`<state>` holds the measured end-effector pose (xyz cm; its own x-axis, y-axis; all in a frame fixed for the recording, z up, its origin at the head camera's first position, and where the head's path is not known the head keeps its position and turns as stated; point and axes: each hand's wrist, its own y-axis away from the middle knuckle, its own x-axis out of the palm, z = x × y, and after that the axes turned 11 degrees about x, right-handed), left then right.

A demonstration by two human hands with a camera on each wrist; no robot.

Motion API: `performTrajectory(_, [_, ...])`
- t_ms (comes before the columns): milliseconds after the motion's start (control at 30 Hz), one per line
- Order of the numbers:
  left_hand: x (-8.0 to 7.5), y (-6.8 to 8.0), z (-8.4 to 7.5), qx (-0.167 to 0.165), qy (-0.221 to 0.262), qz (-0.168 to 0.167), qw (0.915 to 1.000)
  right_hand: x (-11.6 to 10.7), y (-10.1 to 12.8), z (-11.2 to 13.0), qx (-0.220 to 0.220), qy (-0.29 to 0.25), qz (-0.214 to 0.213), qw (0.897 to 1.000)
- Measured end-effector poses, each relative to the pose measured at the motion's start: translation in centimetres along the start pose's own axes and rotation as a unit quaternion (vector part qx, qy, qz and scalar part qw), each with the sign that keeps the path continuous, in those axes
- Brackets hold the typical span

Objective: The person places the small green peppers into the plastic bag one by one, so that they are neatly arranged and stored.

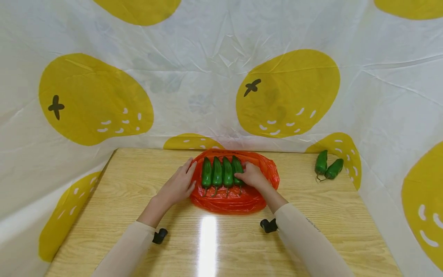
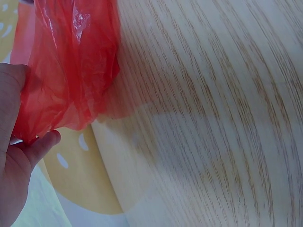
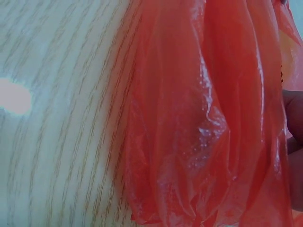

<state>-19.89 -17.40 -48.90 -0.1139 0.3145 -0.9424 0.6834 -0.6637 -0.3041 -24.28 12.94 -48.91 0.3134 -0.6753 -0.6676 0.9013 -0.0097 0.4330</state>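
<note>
A red plastic bag (image 1: pixel 221 206) lies spread open on the table. Several green peppers (image 1: pixel 217 173) sit side by side in it, stems toward the person. At the bag's left edge, my left hand (image 1: pixel 177 184) holds the film; in the left wrist view its thumb and fingers are on either side of the red plastic (image 2: pixel 71 71). My right hand (image 1: pixel 254 176) grips the rightmost pepper (image 1: pixel 237 166) of the row, thumb on its near side. The right wrist view shows mostly the bag's folds (image 3: pixel 203 123), with part of that hand at the right edge.
Two more green peppers (image 1: pixel 322 163) lie at the table's back right corner. The wooden table (image 1: pixel 138 173) is bounded at the back and sides by a white sheet (image 1: pixel 200 96) with yellow fruit prints. Black wrist cameras (image 1: pixel 160 236) hang under both sleeves.
</note>
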Motion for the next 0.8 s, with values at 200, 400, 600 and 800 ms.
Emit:
performTrajectory(200, [0.0,-0.1,0.0,-0.005,0.007,0.006,0.9999,-0.2,0.5,-0.1,0.006,0.002,-0.004,1.0])
performTrajectory(400, [0.0,0.0,0.1,-0.007,0.007,0.004,0.9999,-0.7,1.4,0.1,0.0,-0.003,-0.007,1.0])
performTrajectory(600, [0.2,0.1,0.1,0.0,-0.003,-0.005,1.0,-1.2,2.3,0.2,-0.013,-0.013,-0.015,1.0])
performTrajectory(800, [0.3,0.1,0.1,0.0,-0.002,-0.003,1.0,-1.7,3.3,0.1,-0.04,-0.023,-0.027,0.999])
